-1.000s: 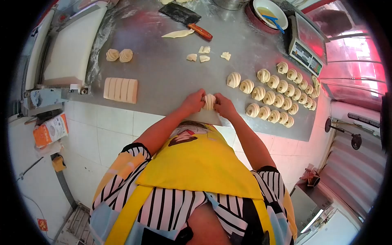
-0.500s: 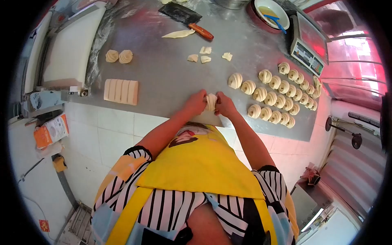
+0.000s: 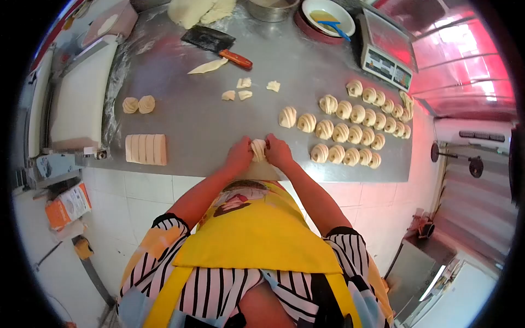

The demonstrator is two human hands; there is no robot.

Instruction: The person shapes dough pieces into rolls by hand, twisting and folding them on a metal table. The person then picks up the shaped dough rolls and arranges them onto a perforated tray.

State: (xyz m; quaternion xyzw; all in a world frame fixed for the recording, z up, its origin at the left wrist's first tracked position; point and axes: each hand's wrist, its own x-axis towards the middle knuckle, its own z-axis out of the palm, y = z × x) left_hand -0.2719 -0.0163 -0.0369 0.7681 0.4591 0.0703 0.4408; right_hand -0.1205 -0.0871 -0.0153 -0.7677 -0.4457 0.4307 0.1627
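- Counter (image 3: 191, 126) of grey metal, with pale floury smears at its far left; light-coloured tiles (image 3: 147, 191) cover the floor below, and pinkish-red light fills the window side (image 3: 459, 54) at right.
- Orange-and-white bag (image 3: 68, 208) at lower left bears print too small to read; the scale (image 3: 383, 63) at far right has panels that cannot be read either.
- Left hand (image 3: 239, 154) and right hand (image 3: 279, 152) close in from both sides on a twisted dough piece (image 3: 258, 150), fingers gripping it by the counter's near edge, in front of the yellow apron (image 3: 257, 240); the hands partly cover its sides.
- Shaped dough rolls (image 3: 324, 129) stand in rows to the right.
- Sliced dough block (image 3: 146, 149) lies well to the left, with two coiled pieces (image 3: 146, 104) beyond it, touching.
- Small dough scraps (image 3: 244, 82) lie beyond the hands; farther off are a dough strip (image 3: 208, 66) and a cleaver (image 3: 209, 39) with a reddish handle.
- White bowl (image 3: 308, 10) at the far side holds yellowish liquid and a blue utensil (image 3: 339, 31).
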